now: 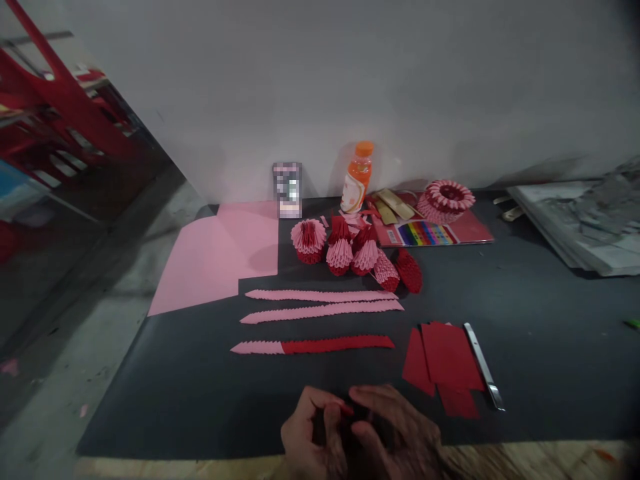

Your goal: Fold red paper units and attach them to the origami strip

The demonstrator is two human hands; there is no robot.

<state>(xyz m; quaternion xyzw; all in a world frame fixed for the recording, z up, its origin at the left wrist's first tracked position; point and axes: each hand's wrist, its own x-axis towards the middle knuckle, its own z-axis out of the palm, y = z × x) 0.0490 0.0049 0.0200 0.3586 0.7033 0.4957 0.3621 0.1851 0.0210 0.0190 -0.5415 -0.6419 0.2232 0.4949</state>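
Note:
Near the front edge of the dark table, my left hand pinches a small folded piece of red paper between thumb and fingertips. Close on its right is my right hand, slightly blurred, its thumb and fingers apart around a gap. Beyond both hands lies a chain of interlocked folded paper, pink at its left end and red along the rest. Two pink chains stretch behind it. To the right rest several red paper rectangles, with a slim silver-handled cutter along their right side.
Pink paper sheets cover the back left. Red and pink folded-paper pieces stand mid-table before an orange drink bottle. A phone leans on the wall. A ring-topped paper piece and a stacked board sit back right.

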